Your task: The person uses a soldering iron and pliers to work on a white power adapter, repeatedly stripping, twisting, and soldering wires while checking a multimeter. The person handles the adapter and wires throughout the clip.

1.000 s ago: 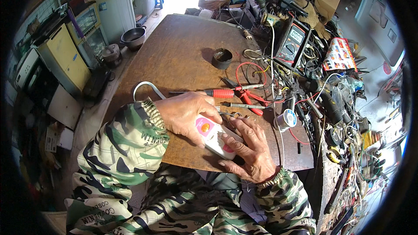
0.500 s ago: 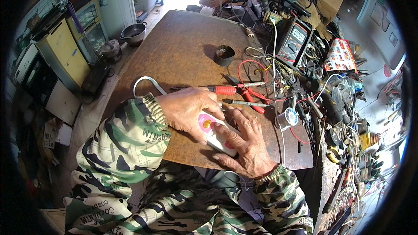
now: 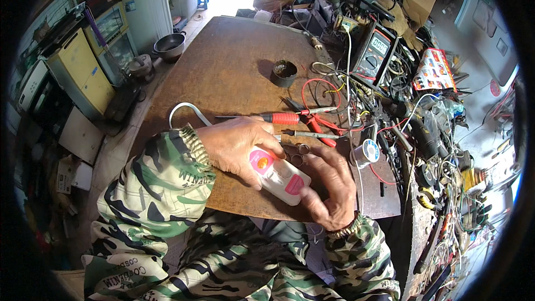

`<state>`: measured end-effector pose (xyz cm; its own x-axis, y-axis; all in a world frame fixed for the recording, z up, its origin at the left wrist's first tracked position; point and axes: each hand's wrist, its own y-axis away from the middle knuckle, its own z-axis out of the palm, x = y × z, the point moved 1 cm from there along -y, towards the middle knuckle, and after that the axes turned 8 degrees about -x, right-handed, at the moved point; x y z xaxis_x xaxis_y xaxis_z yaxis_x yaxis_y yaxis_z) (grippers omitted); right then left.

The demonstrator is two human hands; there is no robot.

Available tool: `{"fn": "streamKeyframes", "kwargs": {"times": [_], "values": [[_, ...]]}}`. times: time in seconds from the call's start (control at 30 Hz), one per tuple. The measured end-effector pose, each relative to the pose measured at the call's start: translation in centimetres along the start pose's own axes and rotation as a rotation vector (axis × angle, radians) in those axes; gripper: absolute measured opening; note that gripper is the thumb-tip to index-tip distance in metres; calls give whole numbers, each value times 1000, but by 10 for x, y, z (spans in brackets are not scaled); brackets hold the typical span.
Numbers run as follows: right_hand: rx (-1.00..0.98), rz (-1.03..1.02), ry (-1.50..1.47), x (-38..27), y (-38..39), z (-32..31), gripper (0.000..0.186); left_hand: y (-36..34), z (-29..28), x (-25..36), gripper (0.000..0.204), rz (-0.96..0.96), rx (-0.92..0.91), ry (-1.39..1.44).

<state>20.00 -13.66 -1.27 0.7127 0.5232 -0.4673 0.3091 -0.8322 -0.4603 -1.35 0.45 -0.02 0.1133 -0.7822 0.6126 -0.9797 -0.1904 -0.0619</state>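
My left hand [image 3: 239, 150] grips the upper end of a white device [image 3: 287, 184] with pink panels and an orange button, lying slanted on the bench. My right hand [image 3: 329, 189] is open at its right side, thumb at the lower corner, fingers raised and apart, slightly blurred. Small metal rings [image 3: 297, 160] lie just above the device. Beyond my hands lie a red-handled screwdriver [image 3: 284, 119], red-handled pliers [image 3: 326, 141] and a slim silver tool [image 3: 315, 135]. A solder spool [image 3: 363, 155] stands right of my right hand. A white cord [image 3: 184, 106] loops behind my left hand.
The wooden bench [image 3: 212, 61] holds a small dark pot [image 3: 283, 73]. Along its right runs a heap of wires, tools and parts [image 3: 429, 145], with a multimeter [image 3: 372, 53] among them. Old cabinets [image 3: 83, 78] and a steel pan [image 3: 170, 44] stand on the left floor side.
My right hand has lifted its fingers off the device and shifted right, uncovering more of its face. My left hand stays on the device's upper end.
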Motion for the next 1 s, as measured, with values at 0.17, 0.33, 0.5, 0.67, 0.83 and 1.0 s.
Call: {"fn": "streamKeyframes", "kwargs": {"times": [0.17, 0.33, 0.5, 0.67, 0.83, 1.0], "values": [[145, 123, -52, 3, 4, 3, 32, -2, -3, -1, 67, 7, -98, 82], [158, 152, -90, 7, 4, 7, 29, 5, -5, 9, 78, 23, 173, 789], [139, 202, -123, 5, 3, 8, 21, 10, -16, -15, 39, -125, 369, 850], [-52, 268, -15, -1, -8, -14, 15, 9, -12, -25, 23, -230, 393, 886], [-43, 523, 154, 31, -33, -18, 34, 10, -8, -34, 21, -150, 419, 873], [34, 713, 410, 44, -41, -11, 53, 5, -13, -25, 24, -179, 420, 784]]}}
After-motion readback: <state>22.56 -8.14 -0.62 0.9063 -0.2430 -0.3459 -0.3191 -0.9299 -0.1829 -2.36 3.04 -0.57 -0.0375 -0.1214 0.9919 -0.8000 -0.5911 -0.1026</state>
